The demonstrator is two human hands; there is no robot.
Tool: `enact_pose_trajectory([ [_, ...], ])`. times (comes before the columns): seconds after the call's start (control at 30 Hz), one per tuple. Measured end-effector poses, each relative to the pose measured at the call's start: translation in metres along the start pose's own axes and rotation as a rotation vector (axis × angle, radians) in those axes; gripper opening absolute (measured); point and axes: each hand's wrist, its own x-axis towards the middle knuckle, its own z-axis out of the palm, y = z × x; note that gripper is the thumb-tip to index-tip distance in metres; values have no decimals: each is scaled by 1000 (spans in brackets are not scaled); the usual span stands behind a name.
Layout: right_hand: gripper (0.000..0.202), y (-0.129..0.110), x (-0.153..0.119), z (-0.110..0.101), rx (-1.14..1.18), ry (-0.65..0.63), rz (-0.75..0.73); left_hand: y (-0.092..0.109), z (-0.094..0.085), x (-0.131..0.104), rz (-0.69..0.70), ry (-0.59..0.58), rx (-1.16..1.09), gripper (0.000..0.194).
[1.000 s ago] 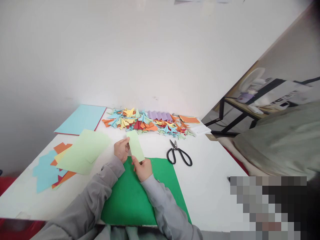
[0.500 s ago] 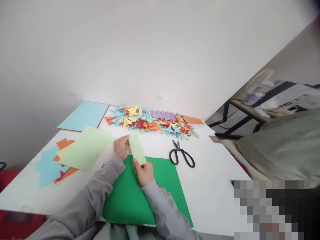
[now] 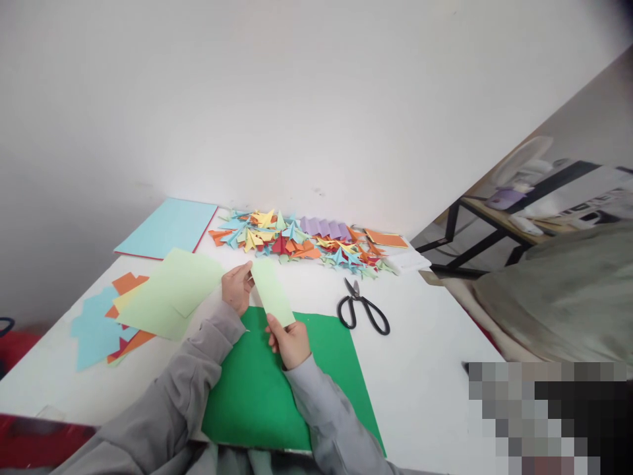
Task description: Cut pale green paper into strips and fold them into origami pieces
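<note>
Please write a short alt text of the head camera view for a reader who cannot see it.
Two hands, left hand and right hand, hold a pale green paper strip above a dark green sheet on a white table. Black scissors lie to the right; a pile of folded coloured paper shapes lies by the wall.

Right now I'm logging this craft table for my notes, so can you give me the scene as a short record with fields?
left hand: pinches the far end of the pale green paper strip
right hand: pinches its near end
under the hands: dark green sheet
right of them: black scissors, lying shut
far edge: pile of folded paper shapes
left: pale green sheets, blue sheet
surface: white table
</note>
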Motion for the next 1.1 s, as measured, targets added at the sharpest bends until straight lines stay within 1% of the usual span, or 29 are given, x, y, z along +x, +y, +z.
enact_pose_trajectory([
  [0.13, 43, -1, 1, -1, 7, -10, 17, 1, -1, 1, 2, -14, -15, 18],
  [0.2, 43, 0, 1, -1, -5, -13, 11, 3, 1, -2, -35, -32, -39, 20],
  [0.3, 42, 1, 2, 0, -13, 7, -16, 2, 7, -12, -184, -95, -47, 26],
  [0.4, 40, 1, 2, 2, 0, 3, -26, -2, 13, -22, -334, -135, -4, 23],
  [0.53, 38, 0, 2, 3, -2, -33, -20, -7, 16, -27, -432, -185, -15, 21],
  [0.83, 38, 2, 4, 3, -22, -50, -14, -3, 14, -23, -434, -123, -64, 15],
  [0.97, 39, 4, 5, 3, -1, -71, -10, -3, 12, -20, -423, -133, -124, 11],
  [1.1, 39, 5, 6, 4, 51, -39, 18, -1, 11, -19, -399, -158, -85, 9],
])
